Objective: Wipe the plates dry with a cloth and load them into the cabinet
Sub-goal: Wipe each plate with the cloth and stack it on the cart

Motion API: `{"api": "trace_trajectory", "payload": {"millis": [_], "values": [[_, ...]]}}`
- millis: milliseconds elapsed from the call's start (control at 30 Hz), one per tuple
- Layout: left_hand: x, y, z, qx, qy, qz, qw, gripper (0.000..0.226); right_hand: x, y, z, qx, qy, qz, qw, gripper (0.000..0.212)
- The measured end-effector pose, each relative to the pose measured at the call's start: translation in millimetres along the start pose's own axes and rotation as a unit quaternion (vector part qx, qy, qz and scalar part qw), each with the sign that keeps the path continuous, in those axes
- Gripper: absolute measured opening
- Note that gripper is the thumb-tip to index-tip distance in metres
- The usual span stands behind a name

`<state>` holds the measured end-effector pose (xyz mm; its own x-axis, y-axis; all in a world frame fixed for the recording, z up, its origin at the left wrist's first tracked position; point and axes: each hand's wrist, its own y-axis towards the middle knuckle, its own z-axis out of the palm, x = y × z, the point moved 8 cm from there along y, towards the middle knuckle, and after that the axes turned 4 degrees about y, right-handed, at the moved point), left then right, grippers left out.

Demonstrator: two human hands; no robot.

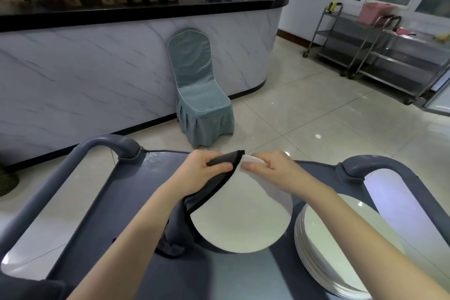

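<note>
I hold a white plate [243, 217] tilted above the grey cart top [136, 202]. My left hand [207, 170] grips a dark grey cloth [192, 204] folded over the plate's upper left rim; the rest of the cloth hangs down to the cart. My right hand [270, 168] pinches the plate's far rim, thumb on the inner face. A stack of several white plates [336, 246] sits on the cart at the right, under my right forearm.
The cart has raised grey handles at the left [107, 146] and right [365, 165]. A chair with a teal cover [199, 95] stands against a marble-faced counter [97, 75] ahead. Steel trolleys [379, 51] stand at the far right on the tiled floor.
</note>
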<state>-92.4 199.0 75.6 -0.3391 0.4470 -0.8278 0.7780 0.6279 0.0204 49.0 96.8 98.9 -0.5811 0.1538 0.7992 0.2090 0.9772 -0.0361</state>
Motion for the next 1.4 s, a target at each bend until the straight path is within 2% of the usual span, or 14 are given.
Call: {"api": "trace_trajectory", "payload": {"millis": [133, 233, 300, 400, 500, 567, 667, 800, 900, 967, 1133, 1267, 1333, 1400], "values": [[12.6, -6.0, 3.2, -0.060, -0.053, -0.029, 0.996, 0.016, -11.1, -6.8, -6.4, -0.078, 0.046, 0.005, 0.996, 0.049], [41.3, -28.1, 8.4, -0.184, -0.219, -0.136, 0.949, 0.017, -36.7, -18.9, -19.5, -0.184, 0.203, 0.098, 0.957, 0.050], [58.5, -47.9, 34.7, -0.259, -0.338, -0.220, 0.878, 0.018, -54.3, -29.9, -14.3, -0.271, 0.291, 0.163, 0.903, 0.049], [60.9, -69.1, 78.3, -0.341, -0.436, -0.301, 0.777, 0.012, -71.2, -50.8, 26.8, -0.417, 0.432, 0.238, 0.764, 0.039], [56.6, -65.2, 77.7, -0.339, -0.438, -0.309, 0.773, 0.013, -72.9, -62.8, 66.5, -0.436, 0.479, 0.264, 0.715, 0.025], [57.3, -57.9, 59.2, -0.316, -0.429, -0.299, 0.791, 0.015, -70.2, -60.9, 71.0, -0.369, 0.482, 0.241, 0.757, 0.025], [65.1, -51.9, 28.6, -0.308, -0.388, -0.288, 0.820, 0.020, -64.6, -68.2, 49.9, -0.308, 0.343, 0.154, 0.874, 0.024], [69.0, -44.7, -4.7, -0.296, -0.316, -0.259, 0.864, 0.026, -27.5, -79.8, 20.2, -0.243, -0.029, -0.042, 0.969, 0.075], [62.7, -33.8, -8.0, -0.239, -0.295, -0.257, 0.889, 0.028, 4.3, -74.4, 52.8, -0.099, -0.341, -0.217, 0.909, 0.075], [54.4, -28.0, -2.5, -0.195, -0.305, -0.256, 0.896, 0.023, 11.5, -68.2, 66.9, -0.058, -0.405, -0.247, 0.878, 0.069], [50.2, -24.6, 2.6, -0.158, -0.395, -0.283, 0.860, 0.027, 32.4, -66.9, 58.7, -0.120, -0.378, -0.289, 0.872, 0.052], [30.1, -18.7, 20.8, -0.147, -0.489, -0.272, 0.816, 0.030, 28.7, -60.9, 59.5, -0.077, -0.155, -0.152, 0.973, 0.045], [19.4, -13.2, 29.8, -0.151, -0.453, -0.249, 0.843, 0.042, 24.3, -60.5, 60.8, -0.090, 0.000, -0.066, 0.994, 0.027], [1.7, -9.9, 29.0, -0.168, -0.322, -0.157, 0.918, 0.048, 14.7, -62.0, 58.0, -0.149, 0.107, 0.006, 0.983, 0.022]]}}
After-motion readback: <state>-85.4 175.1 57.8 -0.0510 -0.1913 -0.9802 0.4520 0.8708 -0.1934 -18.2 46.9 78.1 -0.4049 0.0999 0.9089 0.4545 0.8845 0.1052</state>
